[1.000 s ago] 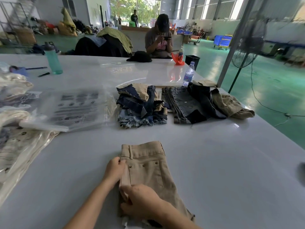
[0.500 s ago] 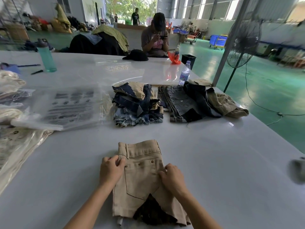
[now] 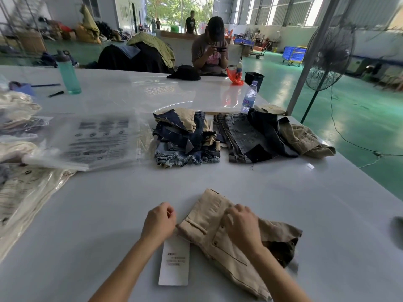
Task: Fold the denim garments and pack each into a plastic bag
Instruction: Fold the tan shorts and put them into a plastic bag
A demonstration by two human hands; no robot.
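White table: the right hand, fingers curled, grips tan shorts; the left hand, curled, rests beside them, above a white tag.

A wide white table spreads away on all sides, glossy with window glare farther off. Beyond its right edge lies a green floor, where a standing fan rises beside a grey pillar. Tall windows brighten the far wall.
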